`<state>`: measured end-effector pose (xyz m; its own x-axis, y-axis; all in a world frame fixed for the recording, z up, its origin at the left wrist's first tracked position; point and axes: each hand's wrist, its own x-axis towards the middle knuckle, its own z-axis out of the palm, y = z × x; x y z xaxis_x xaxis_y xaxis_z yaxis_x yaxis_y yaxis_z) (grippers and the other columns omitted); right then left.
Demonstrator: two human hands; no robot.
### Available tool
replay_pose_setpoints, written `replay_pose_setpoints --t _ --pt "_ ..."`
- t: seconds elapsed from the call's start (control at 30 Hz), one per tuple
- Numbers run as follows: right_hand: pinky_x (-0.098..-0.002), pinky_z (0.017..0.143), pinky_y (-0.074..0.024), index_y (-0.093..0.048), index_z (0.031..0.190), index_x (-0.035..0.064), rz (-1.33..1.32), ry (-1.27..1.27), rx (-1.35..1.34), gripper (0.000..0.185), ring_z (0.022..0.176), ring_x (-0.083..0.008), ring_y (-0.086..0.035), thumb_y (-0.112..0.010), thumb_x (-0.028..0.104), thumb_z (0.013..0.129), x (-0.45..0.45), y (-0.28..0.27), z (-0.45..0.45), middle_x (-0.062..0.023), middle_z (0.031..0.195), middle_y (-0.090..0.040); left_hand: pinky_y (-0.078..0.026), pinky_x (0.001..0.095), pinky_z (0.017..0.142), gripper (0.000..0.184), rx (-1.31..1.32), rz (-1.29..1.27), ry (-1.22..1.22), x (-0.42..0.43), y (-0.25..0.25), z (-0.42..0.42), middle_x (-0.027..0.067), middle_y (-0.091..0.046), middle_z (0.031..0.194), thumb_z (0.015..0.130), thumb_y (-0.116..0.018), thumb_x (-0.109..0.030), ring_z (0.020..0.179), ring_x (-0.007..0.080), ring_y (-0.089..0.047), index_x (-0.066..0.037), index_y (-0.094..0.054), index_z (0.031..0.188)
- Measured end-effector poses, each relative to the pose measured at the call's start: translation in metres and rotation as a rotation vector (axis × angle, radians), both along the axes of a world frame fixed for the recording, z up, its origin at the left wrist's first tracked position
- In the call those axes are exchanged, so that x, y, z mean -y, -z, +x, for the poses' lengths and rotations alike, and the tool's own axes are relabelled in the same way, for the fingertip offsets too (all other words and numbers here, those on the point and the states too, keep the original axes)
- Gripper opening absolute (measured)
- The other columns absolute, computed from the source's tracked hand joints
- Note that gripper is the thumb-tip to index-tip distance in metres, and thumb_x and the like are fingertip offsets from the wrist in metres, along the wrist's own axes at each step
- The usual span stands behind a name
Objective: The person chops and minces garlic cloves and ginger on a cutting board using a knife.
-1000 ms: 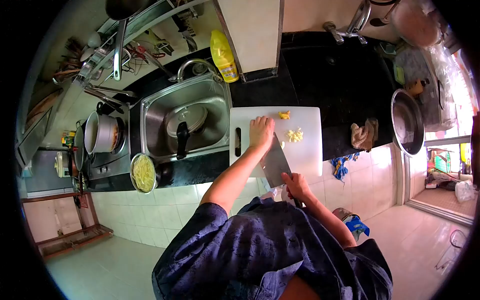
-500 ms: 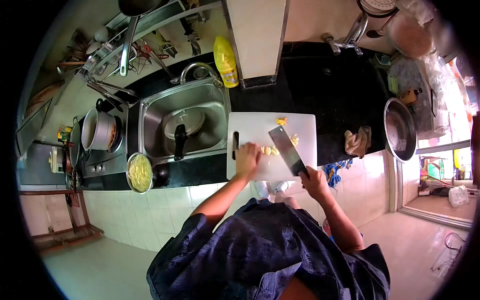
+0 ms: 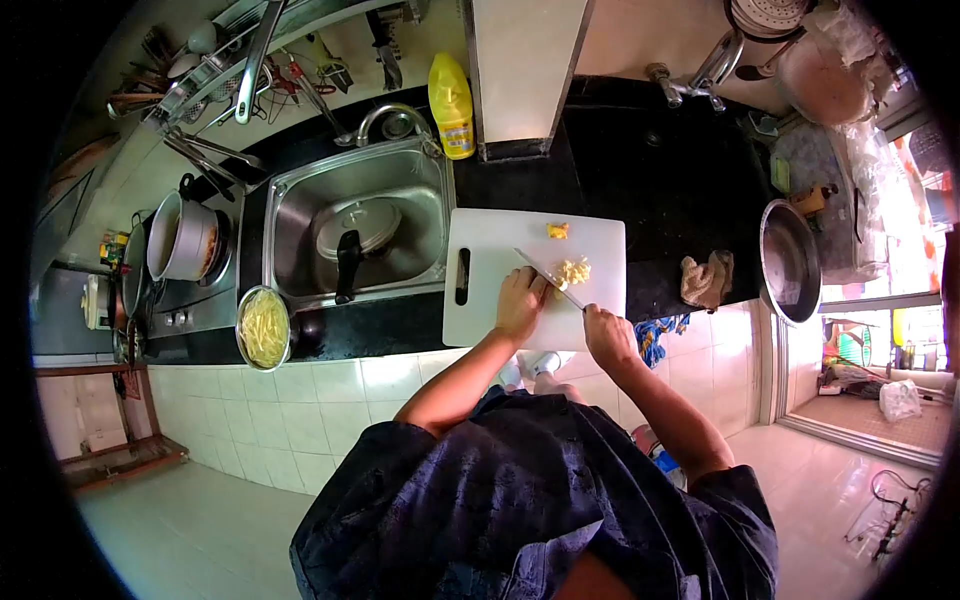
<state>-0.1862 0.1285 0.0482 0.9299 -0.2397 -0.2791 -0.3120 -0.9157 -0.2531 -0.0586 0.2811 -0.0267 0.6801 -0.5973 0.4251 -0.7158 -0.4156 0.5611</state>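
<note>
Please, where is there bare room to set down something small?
Free: the black surface between the white board and the metal basin, behind the cloth; also the board's far left corner. Crowded: the board's middle, with the left hand, knife and chopped pieces.

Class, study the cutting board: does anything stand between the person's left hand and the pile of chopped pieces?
Yes: the knife, gripped in the right hand, slants over the cutting board between the left hand and the chopped pieces.
</note>
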Motion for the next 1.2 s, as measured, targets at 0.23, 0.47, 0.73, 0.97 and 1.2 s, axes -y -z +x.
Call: replay_pose_setpoints --t 0.23,0.47,0.73,0.97,1.2 --pt "-0.0502 0.07 -0.0578 -0.06 0.095 -0.0025 0.023 -0.005 -0.047 0.015 0.079 -0.0425 -0.072 -0.049 0.008 0.093 -0.005 -0.012 0.009 -0.0254 0.087 -0.071 -0.045 0.0446 0.075 0.005 0.007 0.005 0.012 -0.001 0.011 0.0 0.0096 -0.06 0.085 0.085 -0.067 -0.012 0.083 0.0307 -0.057 -0.008 -0.064 0.087" --pt "-0.05 0.068 -0.058 -0.062 0.092 -0.0024 0.012 -0.03 -0.017 0.019 0.076 -0.0427 -0.072 -0.05 0.011 0.094 -0.003 0.005 0.02 -0.0258 0.083 -0.071 -0.046 0.0434 0.077 0.006 0.028 0.084 -0.008 -0.001 0.016 0.001 0.009 -0.062 0.087 0.086 -0.065 -0.012 0.085 0.0302 -0.059 -0.007 -0.066 0.089" --pt "-0.0539 0.07 -0.0565 -0.063 0.093 -0.0004 0.066 -0.001 0.026 0.02 0.075 -0.0458 -0.07 -0.05 0.015 0.096 -0.003 0.007 0.027 -0.0279 0.081 -0.07 -0.046 0.0449 0.076 0.006 0.008 0.073 0.018 -0.003 0.023 0.0 0.0099 -0.062 0.084 0.083 -0.062 -0.009 0.084 0.0314 -0.059 -0.006 -0.065 0.087" --pt "-0.0554 0.072 -0.0553 -0.063 0.093 -0.001 0.121 0.035 0.001 0.029 0.076 -0.0468 -0.069 -0.049 0.023 0.1 -0.005 0.005 0.034 -0.0286 0.081 -0.069 -0.047 0.0458 0.075 0.008 0.041 0.055 0.015 -0.004 0.021 0.0 0.0109 -0.062 0.086 0.083 -0.06 -0.009 0.084 0.0315 -0.059 -0.006 -0.063 0.089" --pt "-0.0561 0.076 -0.054 -0.064 0.093 0.0004 0.168 0.052 0.024 0.03 0.082 -0.0477 -0.069 -0.05 0.026 0.099 -0.008 0.0 0.041 -0.0297 0.085 -0.069 -0.048 0.0426 0.08 0.009 0.082 0.102 0.041 -0.006 0.025 0.0 0.0106 -0.06 0.089 0.084 -0.062 -0.011 0.088 0.0302 -0.058 -0.006 -0.062 0.091"
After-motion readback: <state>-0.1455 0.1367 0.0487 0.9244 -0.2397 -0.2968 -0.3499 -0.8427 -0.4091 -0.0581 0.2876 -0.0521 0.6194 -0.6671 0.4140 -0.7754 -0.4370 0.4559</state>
